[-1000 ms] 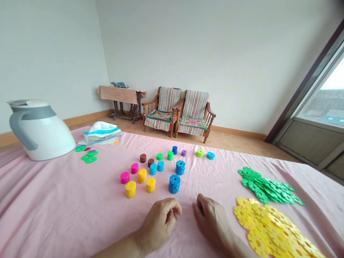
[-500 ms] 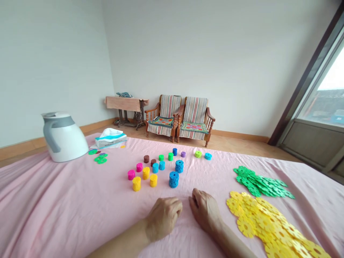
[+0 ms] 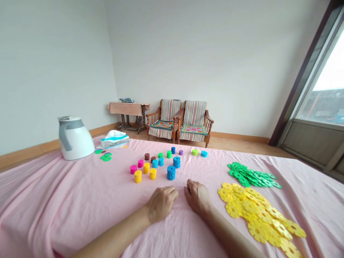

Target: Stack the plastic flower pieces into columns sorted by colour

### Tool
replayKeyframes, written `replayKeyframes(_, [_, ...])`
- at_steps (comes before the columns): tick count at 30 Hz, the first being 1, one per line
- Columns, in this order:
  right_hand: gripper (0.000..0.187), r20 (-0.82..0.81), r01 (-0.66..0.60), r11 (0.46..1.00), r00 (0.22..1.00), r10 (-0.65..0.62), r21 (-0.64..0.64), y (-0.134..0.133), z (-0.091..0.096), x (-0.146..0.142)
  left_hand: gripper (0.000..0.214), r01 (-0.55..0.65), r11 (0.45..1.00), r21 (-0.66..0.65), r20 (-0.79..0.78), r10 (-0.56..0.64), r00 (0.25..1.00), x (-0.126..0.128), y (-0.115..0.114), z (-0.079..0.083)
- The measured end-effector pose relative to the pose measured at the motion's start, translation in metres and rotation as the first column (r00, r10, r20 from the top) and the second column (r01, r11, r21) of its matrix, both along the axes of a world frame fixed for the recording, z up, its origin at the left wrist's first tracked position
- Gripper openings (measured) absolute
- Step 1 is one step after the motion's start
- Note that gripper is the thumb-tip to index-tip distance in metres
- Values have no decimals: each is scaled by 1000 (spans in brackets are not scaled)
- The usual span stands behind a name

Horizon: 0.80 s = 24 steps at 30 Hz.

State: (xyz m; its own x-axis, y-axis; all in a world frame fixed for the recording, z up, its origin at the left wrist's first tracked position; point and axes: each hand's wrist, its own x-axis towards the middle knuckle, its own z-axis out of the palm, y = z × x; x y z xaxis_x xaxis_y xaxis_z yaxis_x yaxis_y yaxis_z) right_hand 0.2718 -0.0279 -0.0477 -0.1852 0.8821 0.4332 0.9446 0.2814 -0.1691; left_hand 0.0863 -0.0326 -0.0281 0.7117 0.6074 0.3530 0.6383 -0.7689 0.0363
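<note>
My left hand (image 3: pixel 161 203) rests on the pink cloth (image 3: pixel 67 200) with its fingers curled under; nothing shows in it. Beside it my right hand (image 3: pixel 197 196) lies on the cloth, fingers bent loosely down and holding nothing. Just beyond both hands stands a blue stack of toy discs (image 3: pixel 171 172). Left of it are yellow stacks (image 3: pixel 138 176) and pink stacks (image 3: pixel 133 169). To the right of my right hand lies a heap of yellow flower discs (image 3: pixel 258 211), and behind it a heap of green flower discs (image 3: pixel 249 175).
A white kettle (image 3: pixel 74 138) stands at the far left with a tissue pack (image 3: pixel 115 139) and loose green discs (image 3: pixel 105 157) near it. More small coloured stacks (image 3: pixel 198 152) sit further back. Two wooden armchairs (image 3: pixel 180 120) and a window at right lie beyond the table.
The view has pulled back and tilted up, so everything looks smaller and further off. Both hands stay on the cloth; the left fingers have curled in tighter.
</note>
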Motion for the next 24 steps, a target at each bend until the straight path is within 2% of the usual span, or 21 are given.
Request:
replayKeyframes(9, [13,34,49,998,998,-48,-35,-1,4,-5,19,-36,999,9,19,36,999,1,4,-2])
replayKeyframes(15, [9,-13,17,1000,1000,-18,-27,-12,7,4,20,-50,999,8,25,50,998,0,3,0])
replayKeyframes(18, [16,-59,-1,1000,998,2,17,-32,14,27,20,-47,999,2,31,47,998,0,2,2])
replayKeyframes(20, [19,-147,32,991,989,-12,132,-47,18,51,19,-42,999,-6,34,42,999,0,2,2])
replayKeyframes(22, [20,-168,115,977,982,-85,178,-60,21,79,20,-38,999,-14,36,39,999,0,3,2])
replayKeyframes(24, [24,-162,245,958,962,-221,151,-69,22,109,20,-39,999,-20,37,40,999,0,3,2])
